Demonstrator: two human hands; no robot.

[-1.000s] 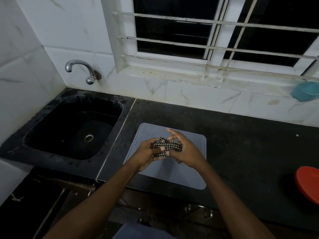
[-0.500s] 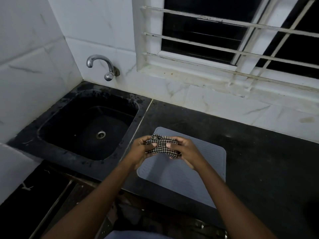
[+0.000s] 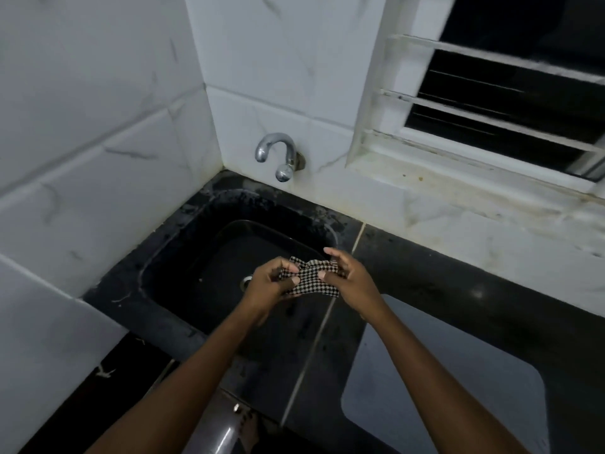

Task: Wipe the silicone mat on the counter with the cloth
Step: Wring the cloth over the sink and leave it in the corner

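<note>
A small black-and-white checked cloth [image 3: 311, 278] is bunched between both hands, held in the air over the right part of the black sink [image 3: 209, 257]. My left hand [image 3: 270, 283] grips its left side and my right hand [image 3: 350, 280] pinches its right side. The grey silicone mat [image 3: 458, 388] lies flat on the black counter [image 3: 458, 276] at the lower right, below and right of my hands, partly covered by my right forearm.
A chrome tap [image 3: 278, 155] sticks out of the white tiled wall above the sink. A barred window [image 3: 491, 103] with a stained sill sits at the upper right. A pale seam [image 3: 314, 348] separates sink and counter.
Both hands carried the cloth left, from above the mat to above the sink. The view swung left, so the mat now sits at the lower right.
</note>
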